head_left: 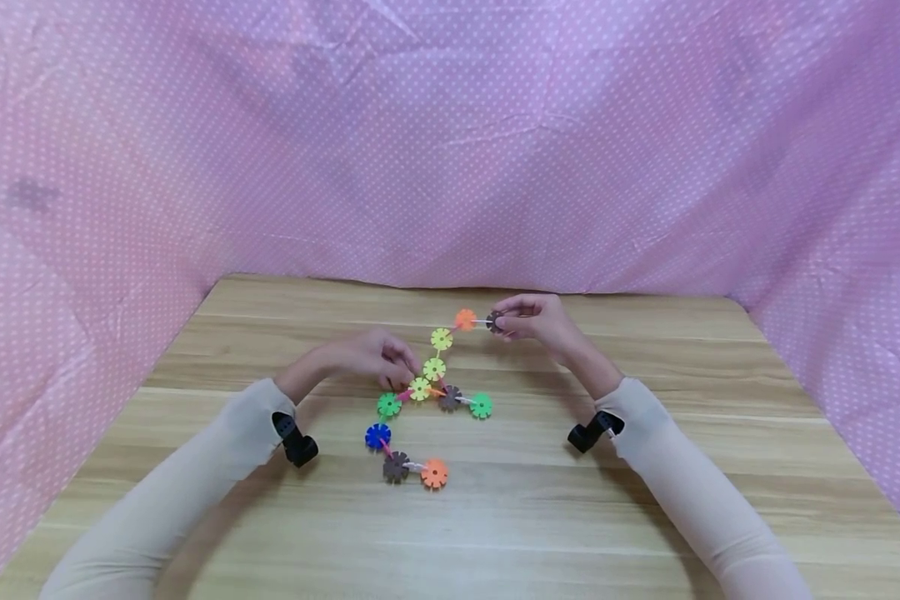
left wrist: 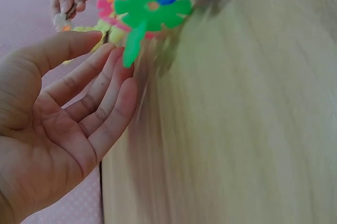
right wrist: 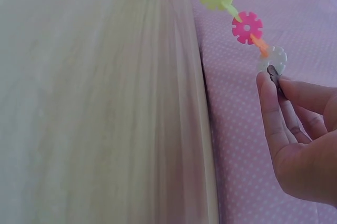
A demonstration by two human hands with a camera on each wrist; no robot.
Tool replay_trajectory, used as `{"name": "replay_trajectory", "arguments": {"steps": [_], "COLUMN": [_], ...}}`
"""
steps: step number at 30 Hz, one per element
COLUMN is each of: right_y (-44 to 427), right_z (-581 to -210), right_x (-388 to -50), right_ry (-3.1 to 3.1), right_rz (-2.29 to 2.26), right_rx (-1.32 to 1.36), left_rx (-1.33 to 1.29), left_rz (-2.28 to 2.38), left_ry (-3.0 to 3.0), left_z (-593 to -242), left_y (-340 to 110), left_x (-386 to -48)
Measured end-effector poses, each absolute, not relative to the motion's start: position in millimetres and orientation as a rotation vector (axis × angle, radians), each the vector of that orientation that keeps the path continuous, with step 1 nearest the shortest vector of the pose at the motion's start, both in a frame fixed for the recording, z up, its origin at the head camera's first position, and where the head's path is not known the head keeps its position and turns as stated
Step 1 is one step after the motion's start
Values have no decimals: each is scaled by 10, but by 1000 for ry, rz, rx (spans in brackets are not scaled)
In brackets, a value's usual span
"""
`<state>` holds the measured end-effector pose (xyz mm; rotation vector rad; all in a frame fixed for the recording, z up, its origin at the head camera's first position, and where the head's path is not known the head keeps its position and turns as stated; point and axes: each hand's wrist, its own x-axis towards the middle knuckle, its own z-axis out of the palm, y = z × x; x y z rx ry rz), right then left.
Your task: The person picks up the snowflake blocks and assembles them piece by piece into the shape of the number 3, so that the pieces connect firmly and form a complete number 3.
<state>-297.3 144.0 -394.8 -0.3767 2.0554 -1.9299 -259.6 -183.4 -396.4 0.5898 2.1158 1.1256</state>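
Note:
A branching chain of notched, flower-shaped plastic discs is held above the table. My left hand (head_left: 375,357) pinches it near the middle, at a yellow disc (head_left: 420,389); its thumb and index fingertips meet there in the left wrist view. At the far end, my right hand (head_left: 540,321) pinches a dark brown disc (head_left: 494,322) between thumb and fingers. That disc joins a whitish one (right wrist: 276,58), seen edge-on from the head, then an orange disc (head_left: 465,320). Toward me hang a green disc (head_left: 389,405), a blue disc (head_left: 378,437) and an orange end disc (head_left: 434,473).
A side branch ends in a green disc (head_left: 482,406), pointing right. Beneath everything lies a wood-grain table (head_left: 540,525). Pink dotted cloth (head_left: 450,167) hangs behind the table and along both sides. Each wrist carries a black camera mount (head_left: 297,440).

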Motion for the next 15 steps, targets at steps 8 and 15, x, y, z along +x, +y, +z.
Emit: {"name": "replay_trajectory", "arguments": {"steps": [8,15], "right_y": [1509,1655], "right_z": [-3964,-3955], "right_x": [-2969,-2928], "right_ry": [2109,2151], "right_rz": [-1855,-1720], "right_rx": [-371,-375], "left_rx": [585,575], "left_rz": [1077,1069], "left_ry": [2121,2111], "left_z": [-4018,-3994], "left_y": [-1736,-1691], "left_x": [-2609,-2678]}}
